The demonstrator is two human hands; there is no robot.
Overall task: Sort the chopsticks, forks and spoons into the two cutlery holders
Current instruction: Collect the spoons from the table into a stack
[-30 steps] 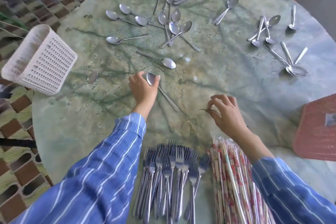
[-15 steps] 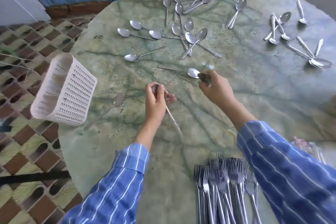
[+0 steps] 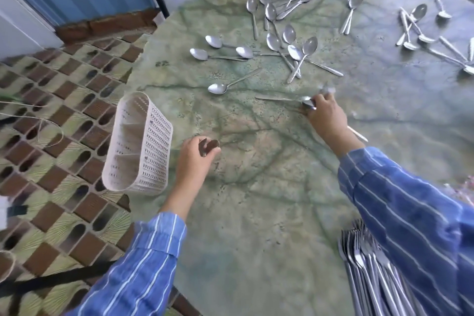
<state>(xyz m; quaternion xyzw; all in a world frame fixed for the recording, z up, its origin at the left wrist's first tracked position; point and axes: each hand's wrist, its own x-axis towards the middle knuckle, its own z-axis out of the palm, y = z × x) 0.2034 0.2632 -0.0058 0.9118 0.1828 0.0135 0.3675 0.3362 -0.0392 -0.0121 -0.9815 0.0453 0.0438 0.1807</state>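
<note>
My left hand [image 3: 196, 161] grips two spoons [image 3: 209, 147], whose bowls stick up between thumb and fingers, just right of the white slotted cutlery holder [image 3: 139, 146] at the table's left edge. My right hand [image 3: 325, 119] holds a spoon whose handle [image 3: 357, 134] pokes out behind the hand. Its fingertips touch the bowl of another spoon [image 3: 279, 98] lying flat on the table. Several loose spoons [image 3: 289, 41] lie scattered at the far side. A pile of forks [image 3: 369, 272] lies at the near right.
The round green marble table [image 3: 256, 200] ends just left of the holder, above a tiled floor [image 3: 51, 123]. More spoons [image 3: 415, 25] lie at the far right. A sliver of wrapped chopsticks [image 3: 469, 187] shows at the right edge.
My left hand moved left toward the holder and took up the spoon lying there. My right hand reached forward to the flat spoon's bowl. The view turned left.
</note>
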